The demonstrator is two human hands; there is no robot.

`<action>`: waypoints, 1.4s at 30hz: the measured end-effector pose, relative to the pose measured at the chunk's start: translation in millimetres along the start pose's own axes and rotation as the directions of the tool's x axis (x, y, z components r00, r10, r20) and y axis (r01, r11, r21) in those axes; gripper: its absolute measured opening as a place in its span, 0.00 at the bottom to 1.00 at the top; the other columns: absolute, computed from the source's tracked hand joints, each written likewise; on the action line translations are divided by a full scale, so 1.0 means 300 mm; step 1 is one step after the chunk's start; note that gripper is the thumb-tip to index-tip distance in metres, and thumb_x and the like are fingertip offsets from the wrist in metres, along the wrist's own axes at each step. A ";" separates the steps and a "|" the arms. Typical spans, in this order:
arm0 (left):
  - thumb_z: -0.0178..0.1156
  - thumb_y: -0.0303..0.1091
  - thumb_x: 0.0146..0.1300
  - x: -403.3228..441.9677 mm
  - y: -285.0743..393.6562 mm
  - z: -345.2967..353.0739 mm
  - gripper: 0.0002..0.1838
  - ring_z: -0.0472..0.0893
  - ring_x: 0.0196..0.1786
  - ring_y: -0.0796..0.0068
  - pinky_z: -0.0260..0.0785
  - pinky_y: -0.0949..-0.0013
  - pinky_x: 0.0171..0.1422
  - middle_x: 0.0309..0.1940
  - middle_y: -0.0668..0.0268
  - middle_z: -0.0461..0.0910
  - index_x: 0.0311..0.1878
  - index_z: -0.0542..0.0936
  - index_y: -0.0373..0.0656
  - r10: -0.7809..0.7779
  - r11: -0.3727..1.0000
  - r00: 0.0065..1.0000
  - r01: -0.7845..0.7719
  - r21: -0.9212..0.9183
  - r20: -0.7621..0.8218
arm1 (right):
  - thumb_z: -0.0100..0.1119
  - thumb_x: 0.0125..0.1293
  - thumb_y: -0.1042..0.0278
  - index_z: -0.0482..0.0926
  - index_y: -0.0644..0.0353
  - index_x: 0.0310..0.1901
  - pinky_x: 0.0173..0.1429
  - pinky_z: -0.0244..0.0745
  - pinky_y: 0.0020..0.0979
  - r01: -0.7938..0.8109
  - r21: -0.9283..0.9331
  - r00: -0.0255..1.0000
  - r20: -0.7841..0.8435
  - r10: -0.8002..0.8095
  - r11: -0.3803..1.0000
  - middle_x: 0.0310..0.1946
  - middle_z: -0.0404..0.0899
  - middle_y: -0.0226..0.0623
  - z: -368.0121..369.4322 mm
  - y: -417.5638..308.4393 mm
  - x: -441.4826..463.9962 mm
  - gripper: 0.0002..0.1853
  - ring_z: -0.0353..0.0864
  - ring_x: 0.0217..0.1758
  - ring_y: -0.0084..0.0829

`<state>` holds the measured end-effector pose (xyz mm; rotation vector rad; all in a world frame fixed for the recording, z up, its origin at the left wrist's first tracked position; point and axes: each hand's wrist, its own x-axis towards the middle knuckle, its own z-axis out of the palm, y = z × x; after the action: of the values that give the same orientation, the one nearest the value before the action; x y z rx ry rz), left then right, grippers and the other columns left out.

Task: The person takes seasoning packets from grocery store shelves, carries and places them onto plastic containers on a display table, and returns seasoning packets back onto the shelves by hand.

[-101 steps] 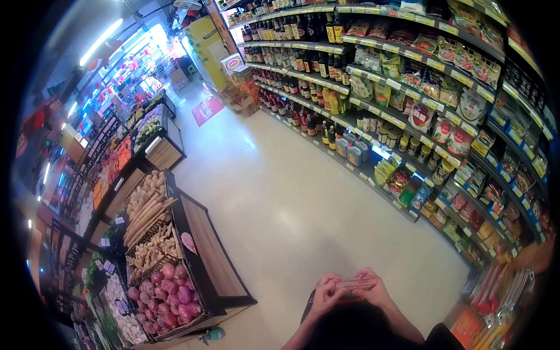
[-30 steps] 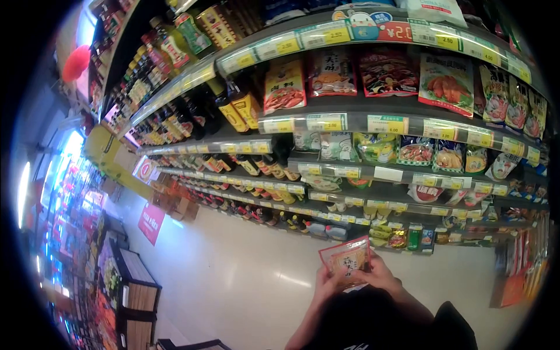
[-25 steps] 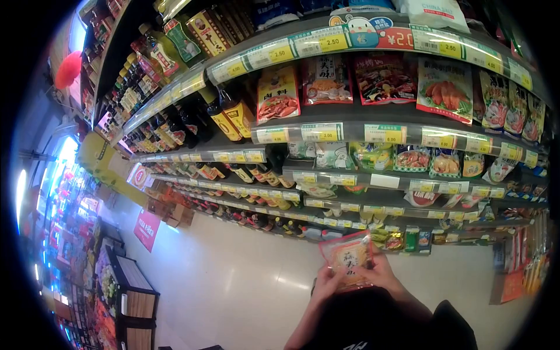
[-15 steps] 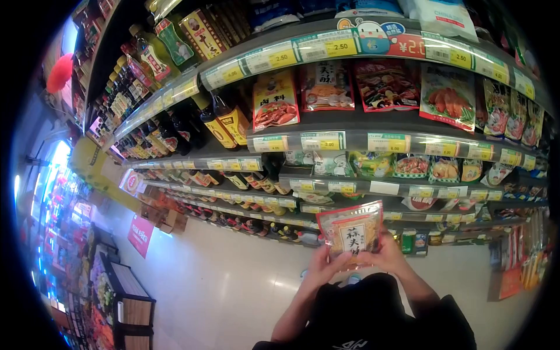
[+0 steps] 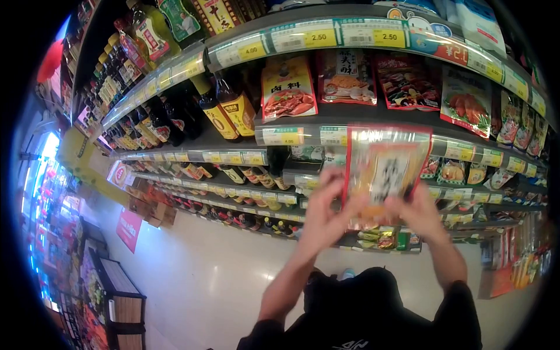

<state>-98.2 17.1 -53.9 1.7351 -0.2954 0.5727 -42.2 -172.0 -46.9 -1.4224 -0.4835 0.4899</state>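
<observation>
Between my two hands is a red-edged plastic food packet [image 5: 388, 169] with a pale label, upright and blurred by motion. My left hand [image 5: 326, 207] grips its lower left side, fingers behind and thumb in front. At the lower right edge, my right hand [image 5: 417, 210] holds it the same way. The packet is in front of the shelf's price rail [image 5: 280, 135] and hides part of it. Above and behind it, a similar red-edged packet [image 5: 347, 79] stands on the shelf, beside a yellow and red seasoning packet [image 5: 289, 87].
Dark sauce bottles [image 5: 232, 105] stand to the left on the same shelf. A dark red packet [image 5: 408, 81] and a packet with red food pictured [image 5: 466, 102] are to the right. More packets hang at the lower right [image 5: 516, 262]. A pale floor [image 5: 204, 286] lies below.
Both hands have raised the packet up and to the right, nearer the shelf row with the similar packets. The view has shifted slightly, and the shelves appear larger.
</observation>
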 end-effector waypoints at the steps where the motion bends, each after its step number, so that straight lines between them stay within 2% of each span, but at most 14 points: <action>1: 0.62 0.30 0.56 0.062 0.002 -0.016 0.12 0.72 0.45 0.73 0.66 0.72 0.47 0.41 0.63 0.71 0.41 0.80 0.35 -0.016 0.999 1.000 0.015 -0.039 -0.009 | 0.63 0.58 0.69 0.72 0.66 0.48 0.39 0.75 0.24 0.106 -0.064 0.994 0.030 -0.104 0.992 0.37 0.80 0.35 -0.011 -0.029 0.049 0.18 0.79 0.36 0.22; 4: 0.62 0.36 0.58 0.269 0.013 -0.075 0.13 0.73 0.42 0.75 0.67 0.74 0.44 0.39 0.64 0.71 0.37 0.80 0.33 -0.126 0.988 0.992 0.125 -0.092 -0.008 | 0.62 0.60 0.65 0.74 0.64 0.45 0.27 0.74 0.22 0.434 -0.330 0.901 0.142 -0.410 0.839 0.31 0.81 0.37 -0.028 -0.150 0.211 0.15 0.80 0.26 0.21; 6: 0.62 0.43 0.59 0.390 0.024 -0.121 0.18 0.75 0.32 0.74 0.68 0.72 0.37 0.36 0.63 0.73 0.36 0.80 0.32 -0.302 0.953 0.952 0.301 0.023 0.045 | 0.64 0.59 0.62 0.77 0.65 0.39 0.28 0.73 0.22 0.266 -0.402 0.963 0.141 -0.228 0.876 0.26 0.81 0.35 -0.052 -0.243 0.303 0.14 0.78 0.24 0.19; 10: 0.64 0.47 0.55 0.535 -0.085 -0.161 0.24 0.79 0.34 0.64 0.70 0.64 0.41 0.41 0.51 0.78 0.43 0.77 0.32 0.019 0.918 0.999 0.003 0.397 -0.050 | 0.64 0.57 0.56 0.79 0.65 0.27 0.25 0.67 0.23 0.157 -0.562 0.987 0.052 -0.155 0.812 0.20 0.79 0.34 -0.100 -0.324 0.483 0.16 0.73 0.18 0.20; 12: 0.66 0.46 0.53 0.531 -0.056 -0.162 0.26 0.78 0.42 0.58 0.69 0.61 0.46 0.40 0.49 0.77 0.47 0.75 0.35 0.036 0.784 0.992 0.048 0.619 -0.123 | 0.61 0.51 0.37 0.79 0.69 0.37 0.42 0.72 0.35 -0.005 -0.780 0.955 -0.190 -0.229 0.626 0.33 0.80 0.51 -0.136 -0.283 0.575 0.33 0.81 0.38 0.36; 14: 0.68 0.49 0.50 0.548 -0.140 -0.173 0.30 0.78 0.35 0.58 0.71 0.64 0.43 0.35 0.55 0.78 0.49 0.75 0.35 0.359 0.533 0.933 -0.193 0.824 -0.014 | 0.60 0.48 0.31 0.77 0.71 0.44 0.52 0.70 0.39 -0.091 -0.926 0.977 -0.155 -0.148 0.367 0.41 0.78 0.56 -0.135 -0.279 0.623 0.42 0.77 0.51 0.46; 16: 0.70 0.45 0.48 0.544 -0.148 -0.162 0.26 0.78 0.35 0.57 0.71 0.62 0.42 0.33 0.56 0.79 0.45 0.77 0.36 0.293 0.577 0.956 -0.201 0.791 0.028 | 0.60 0.46 0.29 0.74 0.69 0.49 0.55 0.71 0.39 -0.174 -0.968 0.967 -0.203 -0.154 0.183 0.44 0.78 0.54 -0.091 -0.284 0.628 0.45 0.76 0.53 0.47; 21: 0.69 0.37 0.48 0.532 -0.120 -0.141 0.17 0.79 0.38 0.61 0.71 0.61 0.42 0.31 0.60 0.79 0.39 0.79 0.40 0.059 0.630 0.998 -0.020 0.776 -0.023 | 0.58 0.43 0.24 0.75 0.68 0.47 0.49 0.75 0.40 -0.271 -0.953 0.924 -0.297 -0.240 0.136 0.45 0.78 0.51 -0.022 -0.303 0.573 0.47 0.79 0.48 0.46; 28: 0.68 0.32 0.48 0.530 -0.134 -0.163 0.15 0.80 0.40 0.60 0.71 0.61 0.44 0.33 0.60 0.80 0.40 0.79 0.41 0.080 0.710 0.996 -0.080 0.700 0.032 | 0.62 0.51 0.36 0.76 0.66 0.41 0.45 0.73 0.40 -0.116 -0.958 0.924 -0.200 -0.325 0.262 0.42 0.76 0.48 -0.042 -0.278 0.373 0.34 0.77 0.46 0.44; 30: 0.68 0.31 0.48 0.542 -0.139 -0.168 0.15 0.80 0.40 0.59 0.71 0.61 0.44 0.34 0.60 0.81 0.40 0.79 0.40 0.071 0.704 0.997 -0.069 0.707 0.025 | 0.65 0.53 0.50 0.75 0.64 0.42 0.49 0.69 0.38 0.290 -0.919 0.709 0.019 -0.705 0.267 0.42 0.71 0.45 -0.031 -0.197 0.272 0.24 0.71 0.46 0.42; 34: 0.67 0.29 0.48 0.547 -0.132 -0.188 0.17 0.80 0.40 0.59 0.71 0.63 0.46 0.35 0.59 0.81 0.43 0.79 0.40 0.078 0.731 0.996 -0.093 0.676 0.052 | 0.55 0.53 0.75 0.72 0.62 0.44 0.53 0.63 0.36 0.524 -0.740 0.731 0.135 -0.669 0.422 0.41 0.69 0.41 -0.001 -0.008 0.063 0.15 0.69 0.47 0.40; 38: 0.67 0.30 0.52 0.452 -0.071 -0.179 0.17 0.80 0.37 0.74 0.71 0.74 0.44 0.35 0.63 0.82 0.45 0.78 0.38 0.183 0.825 0.971 -0.068 0.562 -0.152 | 0.49 0.51 0.87 0.70 0.56 0.50 0.51 0.67 0.33 0.337 -0.389 0.939 0.210 -0.273 0.857 0.43 0.71 0.39 -0.025 0.344 -0.081 0.23 0.71 0.49 0.36; 40: 0.63 0.29 0.56 0.339 -0.099 -0.174 0.12 0.77 0.33 0.79 0.68 0.75 0.40 0.33 0.65 0.79 0.42 0.77 0.36 0.429 0.782 0.876 -0.239 0.576 -0.220 | 0.50 0.55 0.86 0.69 0.55 0.52 0.49 0.70 0.30 0.028 -0.334 0.988 0.155 0.026 0.942 0.45 0.73 0.37 -0.005 0.415 -0.174 0.22 0.74 0.47 0.31; 42: 0.59 0.25 0.58 0.142 -0.110 -0.140 0.06 0.71 0.29 0.81 0.64 0.77 0.34 0.30 0.68 0.75 0.38 0.76 0.35 0.227 0.883 0.907 -0.039 0.468 -0.353 | 0.53 0.59 0.82 0.68 0.56 0.53 0.48 0.72 0.29 -0.097 -0.435 0.961 0.192 0.197 0.895 0.45 0.75 0.35 -0.010 0.515 -0.228 0.20 0.75 0.47 0.27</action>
<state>-55.2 70.2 -52.6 1.9945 0.0148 1.1569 -100.7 -201.4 -202.6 -1.8404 -0.7032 0.7102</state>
